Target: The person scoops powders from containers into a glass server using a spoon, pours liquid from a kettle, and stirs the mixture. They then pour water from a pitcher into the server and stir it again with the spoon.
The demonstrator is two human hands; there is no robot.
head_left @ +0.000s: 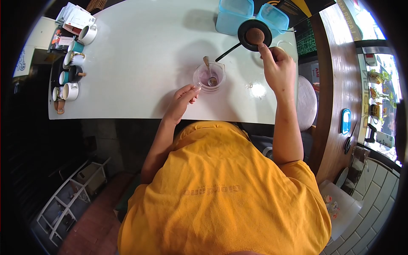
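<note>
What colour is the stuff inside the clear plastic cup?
The stuff in the clear plastic cup looks pale pinkish-purple, shown in the head view.

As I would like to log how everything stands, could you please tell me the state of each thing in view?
Clear cup: upright, open, pinkish inside.
Spoon: leaning in the cup.
Black round utensil: raised off the table, brown in its middle.
Right-hand blue container: open.
Left hand: fingers curled beside the cup.
Right hand: grip shut on the utensil.
</note>
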